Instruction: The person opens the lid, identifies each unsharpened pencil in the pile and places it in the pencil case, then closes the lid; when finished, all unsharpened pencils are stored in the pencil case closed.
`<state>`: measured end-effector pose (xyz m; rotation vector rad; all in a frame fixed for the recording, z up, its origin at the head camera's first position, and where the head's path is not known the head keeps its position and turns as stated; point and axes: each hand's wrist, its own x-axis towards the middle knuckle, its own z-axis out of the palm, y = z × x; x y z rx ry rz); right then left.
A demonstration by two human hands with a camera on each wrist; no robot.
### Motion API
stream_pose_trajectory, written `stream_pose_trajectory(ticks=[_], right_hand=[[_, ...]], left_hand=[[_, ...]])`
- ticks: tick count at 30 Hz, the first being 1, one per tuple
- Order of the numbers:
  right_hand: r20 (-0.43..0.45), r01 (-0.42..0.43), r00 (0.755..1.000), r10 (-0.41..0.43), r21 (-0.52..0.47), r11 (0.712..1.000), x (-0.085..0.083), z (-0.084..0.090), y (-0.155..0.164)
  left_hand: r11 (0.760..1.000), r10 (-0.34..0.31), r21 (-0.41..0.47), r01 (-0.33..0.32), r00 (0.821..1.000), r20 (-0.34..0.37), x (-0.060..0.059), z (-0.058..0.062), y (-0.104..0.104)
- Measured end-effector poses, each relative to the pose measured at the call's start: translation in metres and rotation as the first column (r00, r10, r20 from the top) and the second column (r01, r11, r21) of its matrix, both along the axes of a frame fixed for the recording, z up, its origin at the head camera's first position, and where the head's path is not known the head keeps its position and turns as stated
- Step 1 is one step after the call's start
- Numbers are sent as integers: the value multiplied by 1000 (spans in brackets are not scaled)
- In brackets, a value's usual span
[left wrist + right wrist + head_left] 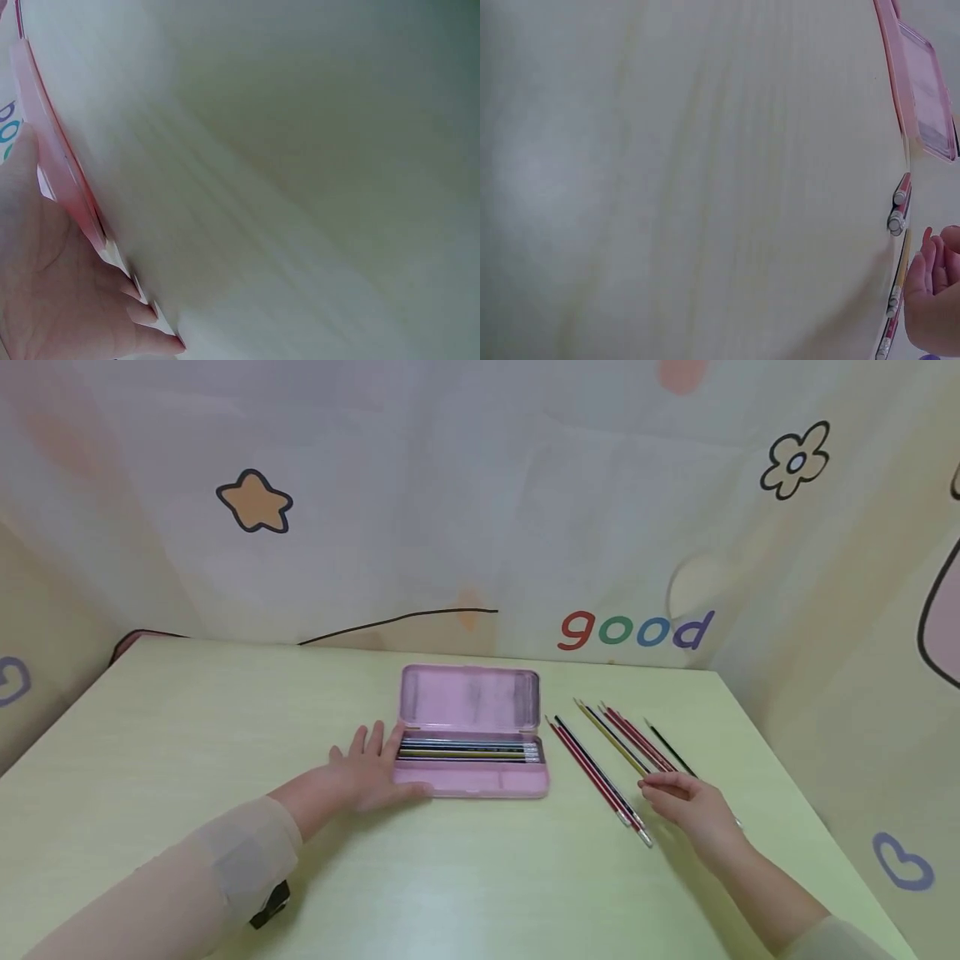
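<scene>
Sleeves are showing at the bottom of the head view, one on each forearm, with a small black clip [270, 906] lying on the table [187, 727] just beside the left one. Left hand [372, 770] is resting flat on the table, its fingers [375, 737] straight and spread, pressing against the left end of the pink case [471, 781]; the left wrist view is showing the same contact, palm and fingertips [142, 315] lying along the case's pink edge [52, 161]. That case is lying open near the table's middle, its lid [470, 697] tilting back toward the wall, and several pencils [468, 750] are lying lengthwise inside its tray. Right hand [693, 808] is lying well apart from the case, at the near ends of the loose pencils [600, 772], which are lying side by side on the table to the right of the case. Its fingers [663, 782] are curling loosely and touching those near ends; I cannot tell whether they are pinching one. From the right wrist view, pencil ends with metal caps [897, 221] are showing just beside the curled fingers [930, 262]. Behind the table, a printed curtain [480, 485] is hanging, reading "good" [635, 630].
</scene>
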<state>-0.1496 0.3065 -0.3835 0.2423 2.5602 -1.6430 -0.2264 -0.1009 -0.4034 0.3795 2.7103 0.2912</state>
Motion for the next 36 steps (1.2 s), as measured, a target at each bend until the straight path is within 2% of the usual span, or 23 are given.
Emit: stream_pose_trajectory(ticks=[6,11,17,26,30,33,36], right_hand=[[40,16,999,-17,21,1000,11,-4,2],[7,-9,1000,8,144,989,14,-10,-1],[-64,-41,996,64,322,946,12,-13,-4],[-107,-27,991,83,450,892,14,-11,0],[-112,16,993,35,428,904,11,-10,4],[-118,115,990,-78,343,932,8,-6,8],[-138,237,968,-211,208,949,5,-2,12]], left_hand=[[1000,-10,19,11,1000,-9,3,6,1],[1000,-7,30,8,1000,-11,6,10,-1],[999,-7,32,8,1000,-9,6,12,-1],[999,-18,29,18,1000,3,5,9,2],[1000,-7,12,6,1000,16,3,7,1],[1000,-7,8,7,1000,16,2,5,-1],[1000,-8,7,8,1000,17,3,6,-1]])
